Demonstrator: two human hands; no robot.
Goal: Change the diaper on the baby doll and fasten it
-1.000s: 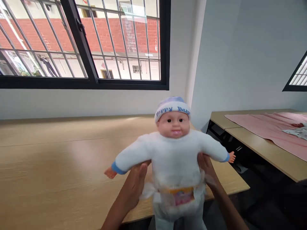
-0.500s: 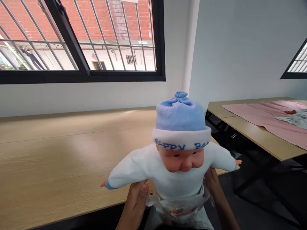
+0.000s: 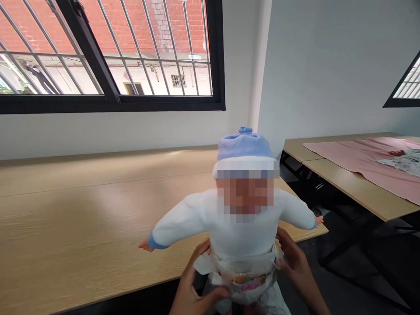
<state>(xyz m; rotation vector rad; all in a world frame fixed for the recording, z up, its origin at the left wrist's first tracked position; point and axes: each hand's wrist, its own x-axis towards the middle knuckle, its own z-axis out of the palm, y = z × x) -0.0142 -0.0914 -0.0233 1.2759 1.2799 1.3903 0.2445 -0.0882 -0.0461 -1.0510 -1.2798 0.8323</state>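
Observation:
A baby doll [image 3: 241,234] faces me at the near edge of the table, its arms stretched out to both sides. It wears a white top with blue cuffs and a blue knit hat [image 3: 243,146] with a white brim. Around its waist is a white diaper [image 3: 246,267] with a coloured print and a loose tab sticking out at the left. My left hand [image 3: 197,280] grips the doll's waist, thumb across the diaper's front and fingers partly hidden behind. On the other side, my right hand [image 3: 292,256] is closed around the waist at the diaper's edge.
The wooden table [image 3: 88,232] runs left beneath a barred window [image 3: 164,103]. At the right stands another table [image 3: 377,205] with a pink cloth [image 3: 348,162] and a patterned garment [image 3: 402,162] on it. Dark floor shows between the tables.
Both hands have slid down from below the doll's arms to its waist and diaper. My left thumb now lies across the diaper's front. The doll's head has tipped back a little.

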